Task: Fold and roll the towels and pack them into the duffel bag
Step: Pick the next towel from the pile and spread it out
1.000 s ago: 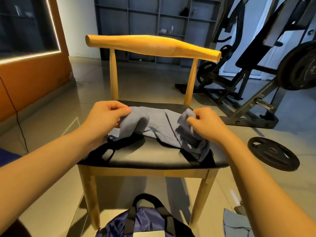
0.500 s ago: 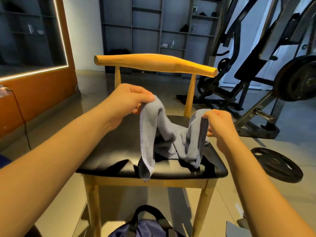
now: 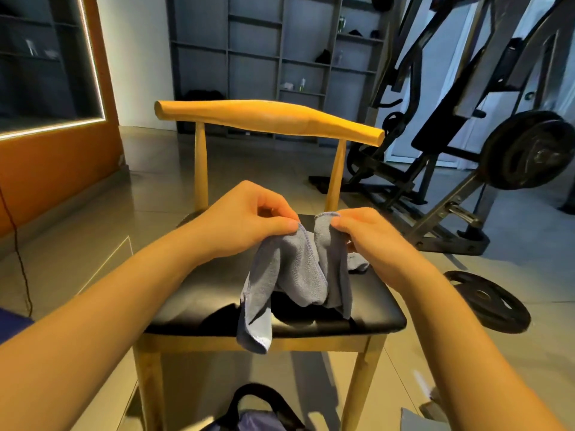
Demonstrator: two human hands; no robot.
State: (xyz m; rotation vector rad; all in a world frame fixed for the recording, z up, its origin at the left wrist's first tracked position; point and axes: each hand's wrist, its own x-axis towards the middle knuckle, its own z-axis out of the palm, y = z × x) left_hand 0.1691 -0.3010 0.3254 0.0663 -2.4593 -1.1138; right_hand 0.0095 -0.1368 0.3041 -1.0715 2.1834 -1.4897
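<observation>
A grey towel (image 3: 298,275) hangs crumpled above the black seat of a wooden chair (image 3: 205,293). My left hand (image 3: 245,219) pinches its upper edge on the left, and my right hand (image 3: 370,241) pinches the edge on the right, the two hands close together. The towel's lower corner droops past the seat's front edge. Below the chair, at the bottom of the view, the dark blue duffel bag (image 3: 249,421) shows only its top and a black handle. A second grey towel (image 3: 417,421) lies on the floor at the lower right, mostly cut off.
A weight plate (image 3: 488,300) lies on the tiled floor right of the chair. A black weight machine (image 3: 466,150) with a loaded plate stands behind it at the right. An orange wall with a lit mirror is at the left; grey shelves fill the back.
The towel has been lifted off the seat. My hands have moved closer together, bringing the two pinched edges nearly side by side.
</observation>
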